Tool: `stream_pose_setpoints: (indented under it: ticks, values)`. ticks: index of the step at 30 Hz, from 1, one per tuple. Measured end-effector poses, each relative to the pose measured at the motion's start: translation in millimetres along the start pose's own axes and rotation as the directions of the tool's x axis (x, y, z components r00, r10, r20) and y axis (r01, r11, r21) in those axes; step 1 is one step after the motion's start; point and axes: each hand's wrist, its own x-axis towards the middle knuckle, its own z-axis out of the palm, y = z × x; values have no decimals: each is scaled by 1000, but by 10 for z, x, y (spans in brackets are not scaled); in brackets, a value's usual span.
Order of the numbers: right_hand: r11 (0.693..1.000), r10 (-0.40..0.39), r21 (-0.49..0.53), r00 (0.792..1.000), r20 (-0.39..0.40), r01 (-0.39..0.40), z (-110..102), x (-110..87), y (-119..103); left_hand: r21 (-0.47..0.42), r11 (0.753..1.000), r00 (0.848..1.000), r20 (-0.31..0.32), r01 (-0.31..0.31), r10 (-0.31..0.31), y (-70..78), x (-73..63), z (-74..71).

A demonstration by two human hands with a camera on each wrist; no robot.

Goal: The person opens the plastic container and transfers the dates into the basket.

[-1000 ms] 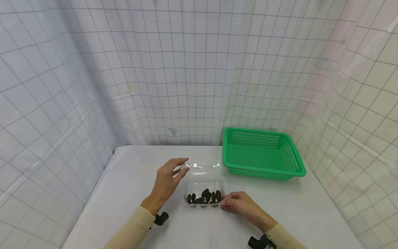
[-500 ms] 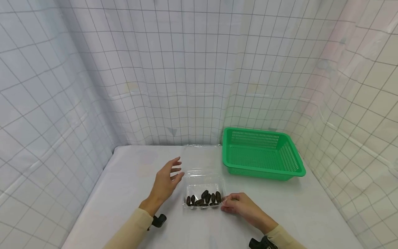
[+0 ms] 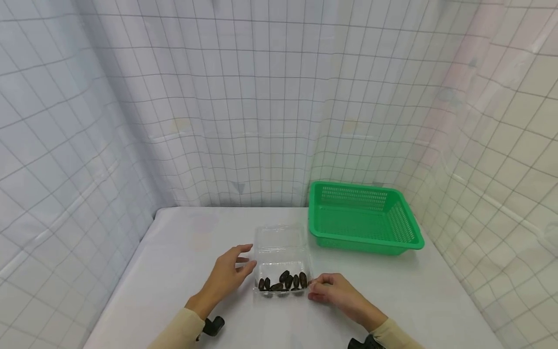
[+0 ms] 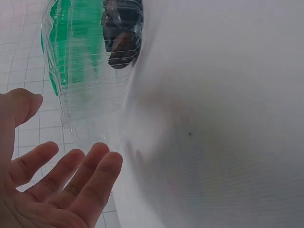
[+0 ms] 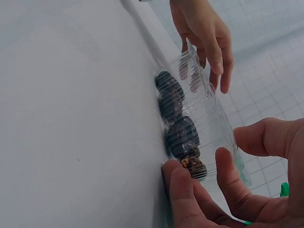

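A clear plastic clamshell box (image 3: 283, 256) stands on the white table, its lid (image 3: 280, 236) tipped back on the far side. Several dark, wrinkled oval fruits, which look like dates (image 3: 288, 282), lie along its near side. My right hand (image 3: 334, 294) holds the near right corner; in the right wrist view the thumb (image 5: 256, 137) is at the rim and the fingertips (image 5: 178, 178) are low on the wall. To the left of the box, my left hand (image 3: 224, 274) hovers with relaxed, spread fingers, holding nothing; its fingertips (image 4: 111, 161) come close to the box's side.
Behind and to the right of the box stands a green slotted plastic basket (image 3: 366, 244) with nothing in it. White grid-patterned curtains (image 3: 279, 121) enclose the table (image 3: 183, 237) at the back and both sides. Black wrist cameras (image 3: 213, 325) sit on both wrists.
My left hand has come off the lid's edge and drawn left and toward me. The lid swung far back, then rose a little. My right hand has stayed at the corner.
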Motion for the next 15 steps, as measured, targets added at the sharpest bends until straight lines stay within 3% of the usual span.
stream_pose_setpoints:
  ticks: [7,15]
  values:
    - [999,-11,-40,1000,-18,10,14,-24,-18,-14,998,993,104,61,-59,-6,-148,-8]
    - [957,-78,-282,996,-37,64,-34,-41,-145,-56,997,975,218,61,-47,32,-188,-18]
